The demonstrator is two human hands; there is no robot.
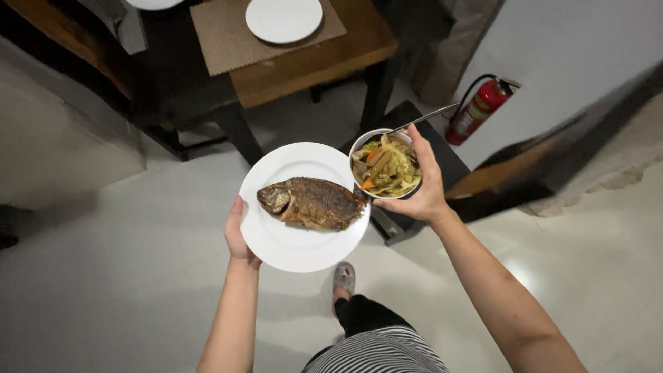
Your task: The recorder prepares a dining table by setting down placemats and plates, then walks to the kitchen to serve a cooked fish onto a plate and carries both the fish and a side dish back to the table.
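Observation:
My left hand (237, 236) grips the left rim of a round white plate (290, 245). A whole fried fish (312, 202), dark brown, lies across the plate with its head to the left. My right hand (426, 183) cups a small white bowl (362, 141) of stir-fried cabbage with carrot pieces (387, 168). A metal spoon handle (425, 117) sticks out of the bowl toward the upper right. Bowl and plate are held side by side, their rims touching or nearly so, above a pale tiled floor.
A wooden table (311, 65) stands ahead with a woven placemat (221, 41) and an empty white plate (284, 18) on it. A dark stool (449, 162) is under my right hand. A red fire extinguisher (478, 110) leans by the wall. My slippered foot (343, 278) shows below.

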